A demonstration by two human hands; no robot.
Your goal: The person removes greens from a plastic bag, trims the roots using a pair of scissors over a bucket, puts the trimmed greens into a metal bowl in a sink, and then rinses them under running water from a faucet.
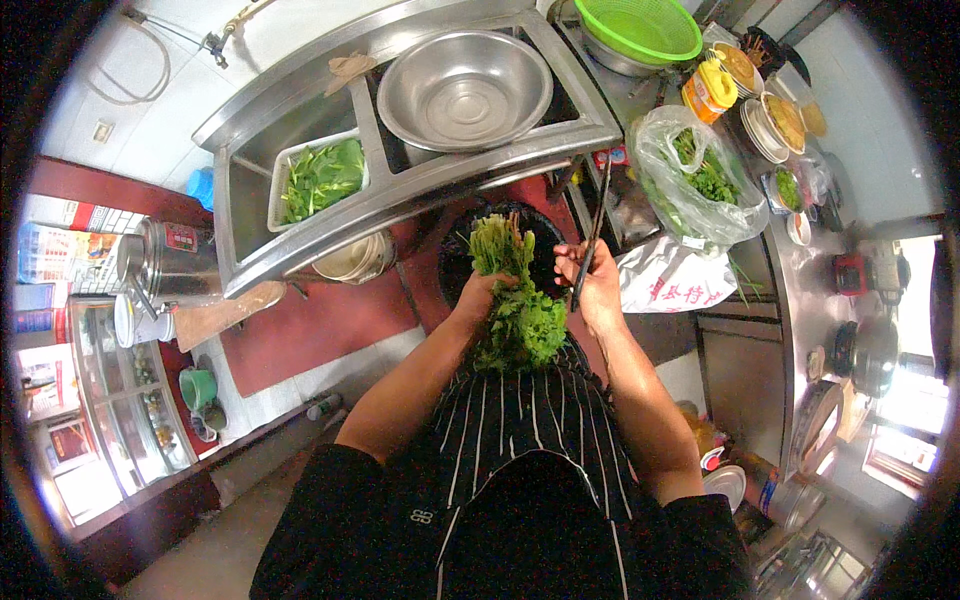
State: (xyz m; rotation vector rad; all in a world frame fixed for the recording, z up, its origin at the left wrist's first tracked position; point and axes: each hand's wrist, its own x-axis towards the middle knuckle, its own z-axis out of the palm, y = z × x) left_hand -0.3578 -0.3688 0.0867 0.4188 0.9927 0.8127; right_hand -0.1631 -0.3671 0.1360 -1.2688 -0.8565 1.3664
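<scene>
A bunch of leafy green herbs [517,322], which looks like coriander, is gripped around its stems by my left hand [484,295]. The cut stem ends point away from me and the leaves hang toward my striped apron [525,420]. To the right of the bunch, my right hand [596,281] holds a long, thin, dark tool [603,196], perhaps a knife seen edge-on. Its far end points up toward the counter. Below both hands is a round black bin [457,259], its inside too dark to make out.
Ahead is a steel sink [375,169] with a large metal basin [465,94] and a white basket of leafy greens [319,180]. A plastic bag of herbs [697,180], a green colander [641,26] and an orange-yellow tub [709,90] stand on the right. A whitish bucket [356,256] sits under the sink.
</scene>
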